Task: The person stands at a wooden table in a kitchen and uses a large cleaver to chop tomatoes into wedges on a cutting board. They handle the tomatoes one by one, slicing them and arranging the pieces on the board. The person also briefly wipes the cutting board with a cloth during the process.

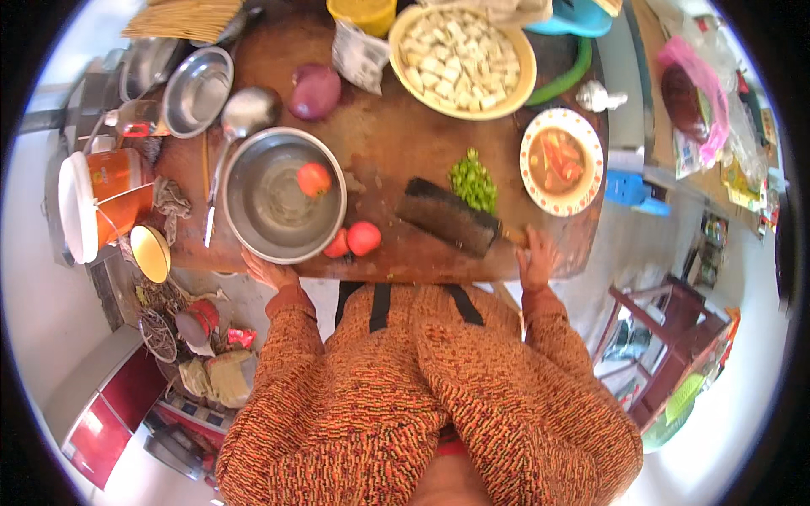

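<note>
At the table's near edge, my left hand (270, 271) rests against the near side of a steel bowl (245, 244), fingers stretched out and partly hidden by it. One tomato (314, 180) lies in the bowl. Just right of the bowl, two more red tomatoes (364, 239) sit on the wood. My right hand (537, 261) lies open on the table edge, fingers apart, right beside the handle of a dark-bladed cleaver (447, 217). The cleaver lies flat. Chopped green pepper pieces (472, 181) form a small heap beyond its blade.
Farther back stand a yellow basin (529, 80) of white cubes and a purple onion (315, 91). A dotted bowl (530, 152) with reddish liquid is at right. A ladle (251, 112), a smaller steel bowl (197, 91) and an orange bucket (118, 190) are at left.
</note>
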The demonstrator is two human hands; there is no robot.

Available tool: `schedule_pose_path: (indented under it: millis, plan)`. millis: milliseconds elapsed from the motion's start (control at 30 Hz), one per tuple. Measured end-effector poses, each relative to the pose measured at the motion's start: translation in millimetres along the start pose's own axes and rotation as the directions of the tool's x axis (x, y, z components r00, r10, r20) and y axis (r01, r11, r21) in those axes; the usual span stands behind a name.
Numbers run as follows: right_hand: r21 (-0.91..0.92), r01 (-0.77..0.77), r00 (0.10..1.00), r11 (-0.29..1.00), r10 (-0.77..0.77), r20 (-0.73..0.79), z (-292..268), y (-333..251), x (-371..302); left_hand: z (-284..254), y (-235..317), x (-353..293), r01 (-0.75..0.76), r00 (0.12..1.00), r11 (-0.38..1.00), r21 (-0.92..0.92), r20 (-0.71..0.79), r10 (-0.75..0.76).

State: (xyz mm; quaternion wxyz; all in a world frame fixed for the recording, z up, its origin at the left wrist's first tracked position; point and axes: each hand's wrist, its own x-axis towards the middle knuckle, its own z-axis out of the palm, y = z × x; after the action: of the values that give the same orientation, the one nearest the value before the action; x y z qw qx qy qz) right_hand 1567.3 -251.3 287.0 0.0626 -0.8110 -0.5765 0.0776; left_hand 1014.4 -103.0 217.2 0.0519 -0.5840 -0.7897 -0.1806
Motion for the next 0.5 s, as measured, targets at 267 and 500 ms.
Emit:
schedule_pose_path:
  millis: [267,500]
  plan:
    - [0.257,-0.253,0.951,0.933,0.289,-0.113,-13,25,-24,-1,7,9,0.279,0.96,0.96,-0.032,0.032,-0.278]
    - [0.244,-0.406,0.881,0.88,0.449,-0.151,-21,57,-68,4,-13,16,0.315,0.941,0.941,0.125,0.087,-0.327]
